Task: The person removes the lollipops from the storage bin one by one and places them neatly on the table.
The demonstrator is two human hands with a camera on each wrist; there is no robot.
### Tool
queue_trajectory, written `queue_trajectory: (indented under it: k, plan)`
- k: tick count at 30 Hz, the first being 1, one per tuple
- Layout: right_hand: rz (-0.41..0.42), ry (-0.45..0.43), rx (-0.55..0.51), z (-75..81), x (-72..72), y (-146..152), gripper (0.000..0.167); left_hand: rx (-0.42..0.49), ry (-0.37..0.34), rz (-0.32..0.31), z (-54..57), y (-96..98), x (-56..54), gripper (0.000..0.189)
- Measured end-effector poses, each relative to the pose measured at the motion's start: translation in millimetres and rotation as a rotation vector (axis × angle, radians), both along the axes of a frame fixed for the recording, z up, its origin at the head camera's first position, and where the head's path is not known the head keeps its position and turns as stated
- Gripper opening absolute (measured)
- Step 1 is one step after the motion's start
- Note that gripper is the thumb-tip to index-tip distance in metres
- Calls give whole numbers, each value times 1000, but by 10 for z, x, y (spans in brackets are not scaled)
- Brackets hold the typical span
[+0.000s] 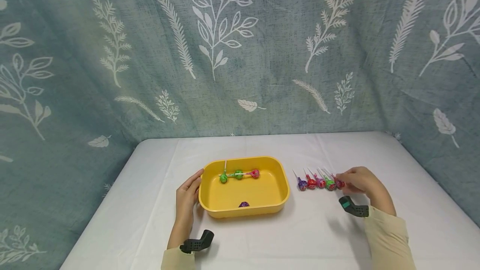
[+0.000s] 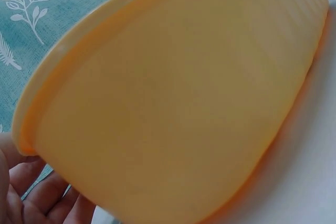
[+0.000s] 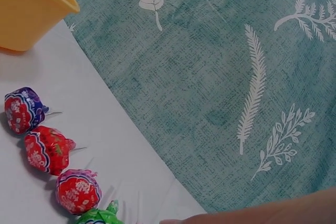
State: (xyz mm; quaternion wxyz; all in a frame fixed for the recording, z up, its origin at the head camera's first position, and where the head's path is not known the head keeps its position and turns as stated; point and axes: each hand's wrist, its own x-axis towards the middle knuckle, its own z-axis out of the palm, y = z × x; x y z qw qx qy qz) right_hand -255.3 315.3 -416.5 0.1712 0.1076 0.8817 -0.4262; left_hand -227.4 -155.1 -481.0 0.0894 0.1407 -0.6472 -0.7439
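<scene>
My left hand (image 1: pixel 186 198) rests along the left side of a yellow plastic tray (image 1: pixel 243 193), its fingertips at the rim; the left wrist view shows fingers (image 2: pixel 50 192) against the outer wall. Inside the tray lie two green lollipops (image 1: pixel 223 178), a pink-red lollipop (image 1: pixel 255 173) and a purple lollipop (image 1: pixel 243 204) partly hidden by the near rim. On the right, my right hand (image 1: pixel 365 182) pinches the dark red lollipop (image 1: pixel 339 184) at the right end of a row. Only a finger edge of that hand shows in the right wrist view.
Left of the pinched one, the row holds a green lollipop (image 1: pixel 330 185), a pink lollipop (image 1: pixel 320 183), a red lollipop (image 1: pixel 311 183) and a purple-blue lollipop (image 1: pixel 302 185), sticks pointing away. A white cloth (image 1: pixel 150 228) covers the table; a green leaf-patterned curtain (image 1: pixel 277 53) hangs behind.
</scene>
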Motion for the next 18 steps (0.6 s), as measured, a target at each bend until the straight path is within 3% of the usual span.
queue_trajectory:
  k: [13, 18]
  plan:
    - [-21, 89, -47, 64, 4, -113, 45, -7, 10, 14, 12, -22, -1, 33]
    - [-13, 180, -90, 113, -6, -241, 44, -8, 3, 2, 18, -7, 8, 32]
